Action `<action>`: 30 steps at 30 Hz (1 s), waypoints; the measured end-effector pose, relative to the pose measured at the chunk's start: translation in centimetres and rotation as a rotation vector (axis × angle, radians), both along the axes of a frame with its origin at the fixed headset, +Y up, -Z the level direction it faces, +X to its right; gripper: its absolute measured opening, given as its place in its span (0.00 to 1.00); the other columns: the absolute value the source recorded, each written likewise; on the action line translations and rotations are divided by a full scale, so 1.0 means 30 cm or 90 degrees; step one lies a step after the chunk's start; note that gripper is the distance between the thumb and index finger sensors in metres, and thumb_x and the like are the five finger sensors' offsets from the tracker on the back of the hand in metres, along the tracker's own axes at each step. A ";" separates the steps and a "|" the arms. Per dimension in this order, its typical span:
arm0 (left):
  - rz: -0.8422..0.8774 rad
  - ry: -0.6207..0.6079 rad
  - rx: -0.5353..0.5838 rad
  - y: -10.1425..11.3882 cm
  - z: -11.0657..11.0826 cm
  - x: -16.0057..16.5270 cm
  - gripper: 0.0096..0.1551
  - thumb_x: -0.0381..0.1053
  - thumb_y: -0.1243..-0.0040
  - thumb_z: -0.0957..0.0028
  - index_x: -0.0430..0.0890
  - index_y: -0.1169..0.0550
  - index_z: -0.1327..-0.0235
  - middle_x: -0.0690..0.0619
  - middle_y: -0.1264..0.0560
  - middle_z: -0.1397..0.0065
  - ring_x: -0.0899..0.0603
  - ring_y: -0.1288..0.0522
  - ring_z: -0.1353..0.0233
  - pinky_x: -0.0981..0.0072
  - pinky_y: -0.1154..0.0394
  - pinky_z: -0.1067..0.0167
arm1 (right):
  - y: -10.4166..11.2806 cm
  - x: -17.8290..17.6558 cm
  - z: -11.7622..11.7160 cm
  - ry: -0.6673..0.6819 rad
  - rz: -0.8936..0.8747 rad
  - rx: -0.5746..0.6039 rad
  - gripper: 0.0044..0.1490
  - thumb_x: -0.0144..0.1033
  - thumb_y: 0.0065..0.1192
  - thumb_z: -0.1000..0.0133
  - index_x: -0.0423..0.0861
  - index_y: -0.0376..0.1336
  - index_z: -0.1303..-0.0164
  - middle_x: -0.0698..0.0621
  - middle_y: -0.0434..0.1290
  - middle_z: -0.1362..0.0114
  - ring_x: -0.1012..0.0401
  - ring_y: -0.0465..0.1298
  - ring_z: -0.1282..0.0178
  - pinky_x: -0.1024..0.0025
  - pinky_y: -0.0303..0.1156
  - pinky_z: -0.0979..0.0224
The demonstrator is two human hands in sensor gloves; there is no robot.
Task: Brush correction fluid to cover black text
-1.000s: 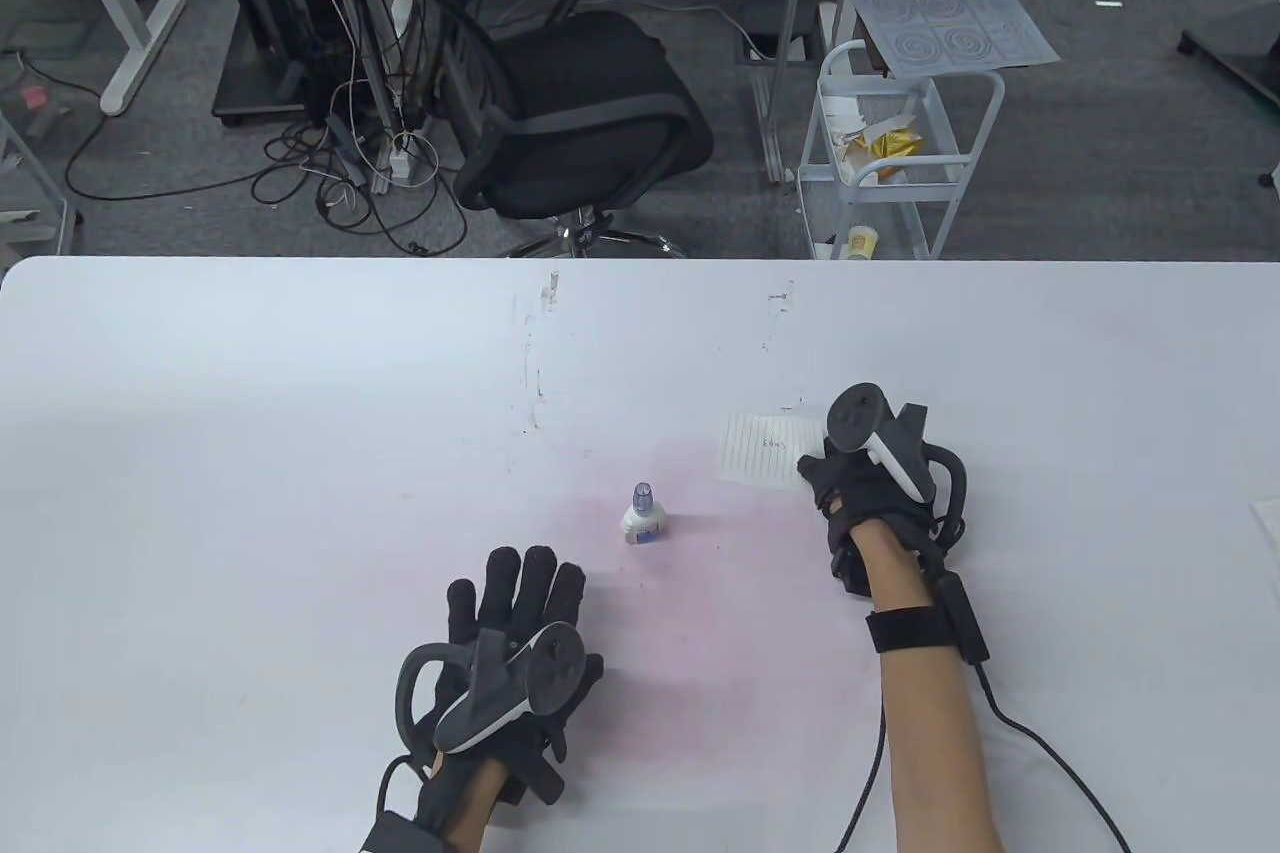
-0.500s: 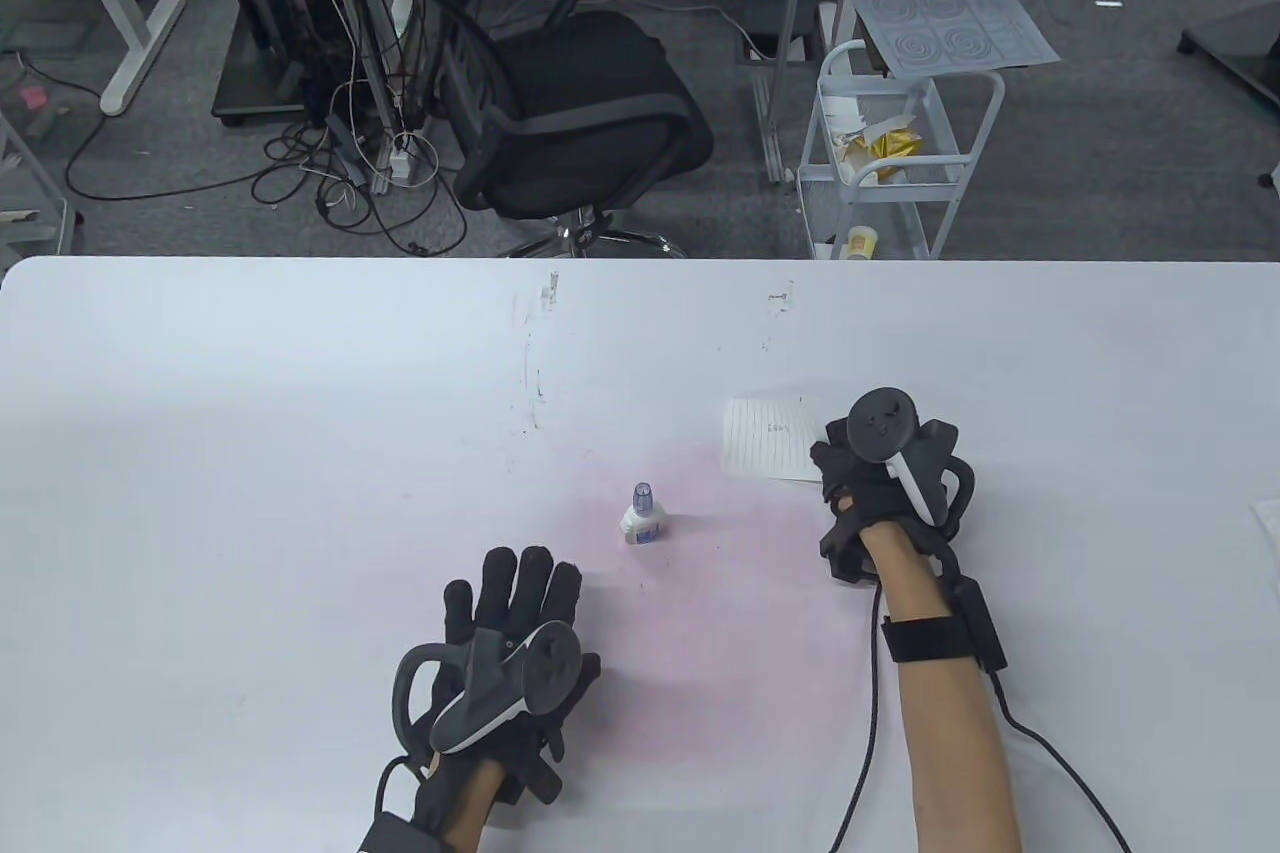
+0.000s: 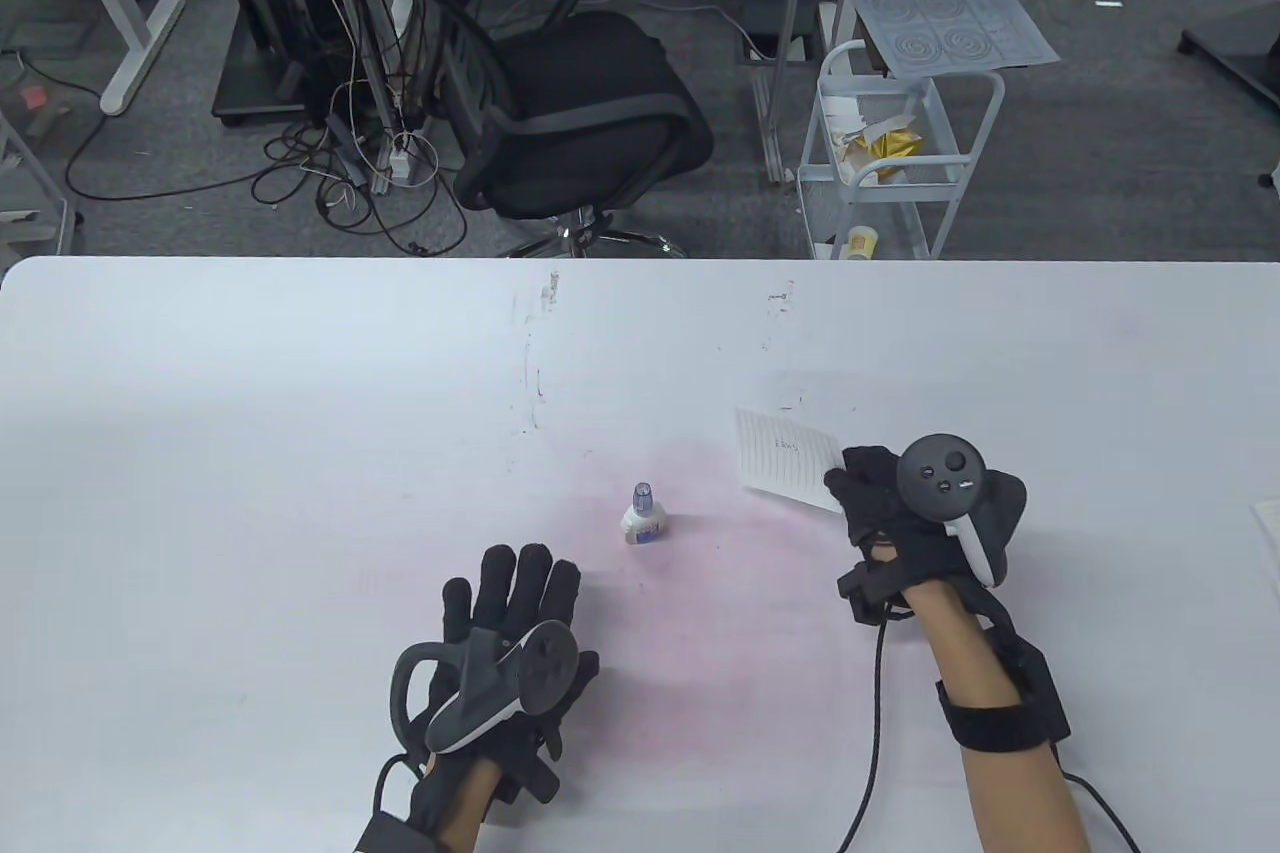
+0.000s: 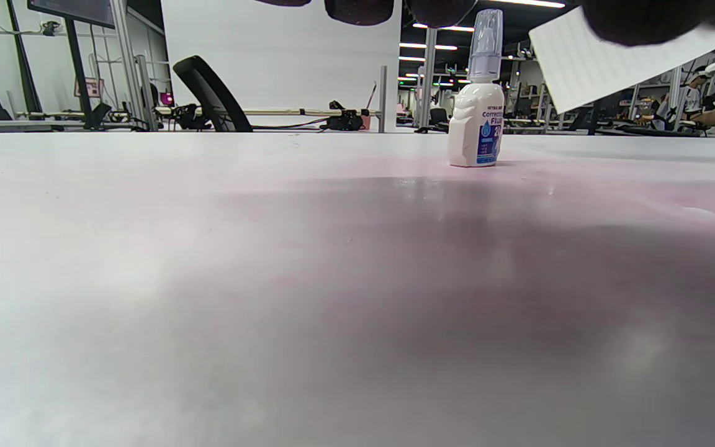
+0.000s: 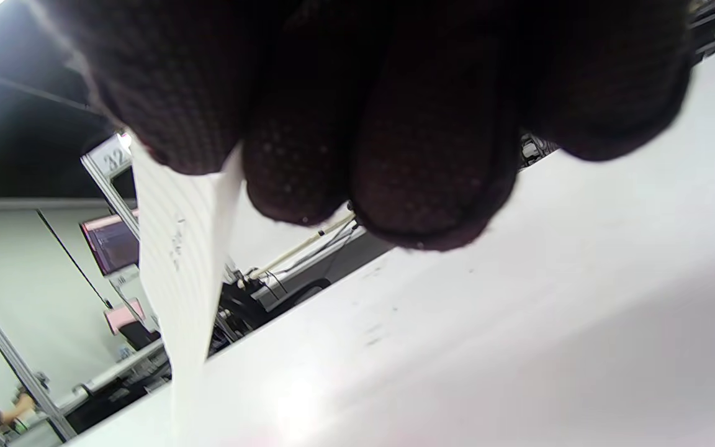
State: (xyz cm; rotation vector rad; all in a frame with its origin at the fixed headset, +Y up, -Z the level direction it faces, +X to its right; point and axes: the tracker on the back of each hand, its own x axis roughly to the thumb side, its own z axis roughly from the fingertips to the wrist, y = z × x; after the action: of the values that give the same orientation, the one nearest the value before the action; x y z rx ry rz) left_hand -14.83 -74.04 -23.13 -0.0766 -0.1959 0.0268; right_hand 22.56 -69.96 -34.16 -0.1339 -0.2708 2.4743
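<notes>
I am holding the lined paper [image 3: 787,460] by its near right corner with my right hand [image 3: 885,513], fingers pinching the edge, and in the left wrist view the sheet is clearly lifted off the counter [image 3: 300,453] and tilted. The correction fluid bottle [image 3: 642,514] is standing upright near the middle of the counter, to the left of the paper and just ahead of my left hand [image 3: 515,633], so the left hand is the nearer one for taking it. That hand is lying flat on the counter with its fingers spread and is gripping nothing. The bottle is small and white with a blue label and a clear cap still on (its long axis is vertical, so a grasp from the side seems the natural one). The paper is showing fine ruled lines and one short black word [image 3: 790,444] near its middle; I cannot read it. I am judging that the sheet needs to lie flat nearer to me before the cap comes off, because brushing on a lifted sheet would be unsteady.
</notes>
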 end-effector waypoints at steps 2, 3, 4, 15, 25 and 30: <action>0.001 -0.002 0.001 -0.001 -0.001 0.000 0.49 0.75 0.52 0.57 0.61 0.49 0.22 0.54 0.54 0.14 0.38 0.54 0.14 0.34 0.51 0.23 | 0.010 0.004 0.042 0.006 -0.035 0.007 0.22 0.46 0.73 0.59 0.48 0.75 0.58 0.51 0.82 0.59 0.55 0.87 0.66 0.52 0.80 0.53; 0.000 -0.004 0.001 -0.003 -0.001 0.001 0.49 0.75 0.52 0.57 0.61 0.48 0.23 0.54 0.53 0.14 0.38 0.54 0.14 0.34 0.51 0.23 | 0.016 0.006 0.070 0.011 -0.060 0.013 0.22 0.46 0.73 0.59 0.47 0.75 0.58 0.50 0.82 0.59 0.55 0.87 0.67 0.52 0.80 0.53; -0.002 -0.006 -0.001 -0.005 -0.002 0.002 0.49 0.75 0.52 0.57 0.61 0.48 0.22 0.54 0.54 0.14 0.38 0.54 0.14 0.34 0.51 0.23 | 0.019 0.006 0.101 0.017 -0.085 0.022 0.22 0.45 0.73 0.59 0.47 0.75 0.58 0.50 0.82 0.59 0.55 0.87 0.67 0.52 0.80 0.53; 0.001 -0.016 0.003 -0.010 -0.003 0.007 0.49 0.75 0.52 0.58 0.61 0.48 0.22 0.54 0.53 0.14 0.38 0.54 0.14 0.34 0.51 0.23 | -0.002 -0.103 0.270 0.177 -0.206 -0.037 0.22 0.45 0.73 0.58 0.46 0.75 0.59 0.50 0.82 0.59 0.55 0.87 0.68 0.52 0.80 0.54; -0.002 -0.015 -0.003 -0.012 -0.001 0.009 0.49 0.75 0.52 0.58 0.61 0.48 0.23 0.54 0.53 0.14 0.38 0.54 0.14 0.34 0.51 0.23 | -0.128 -0.229 0.270 0.216 -0.127 -0.179 0.22 0.46 0.73 0.58 0.47 0.75 0.59 0.50 0.83 0.60 0.55 0.87 0.68 0.52 0.80 0.55; -0.005 -0.020 -0.006 -0.015 -0.001 0.016 0.49 0.75 0.52 0.58 0.61 0.48 0.22 0.54 0.53 0.14 0.38 0.54 0.14 0.34 0.51 0.23 | -0.191 -0.273 0.244 0.188 -0.084 -0.265 0.23 0.47 0.73 0.58 0.47 0.75 0.59 0.51 0.82 0.59 0.56 0.87 0.68 0.53 0.80 0.55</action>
State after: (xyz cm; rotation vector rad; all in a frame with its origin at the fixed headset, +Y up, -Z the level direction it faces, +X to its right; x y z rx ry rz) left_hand -14.35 -74.48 -23.15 -0.0878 -0.2269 0.0184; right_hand 14.38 -75.69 -26.84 0.0417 0.3689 2.3467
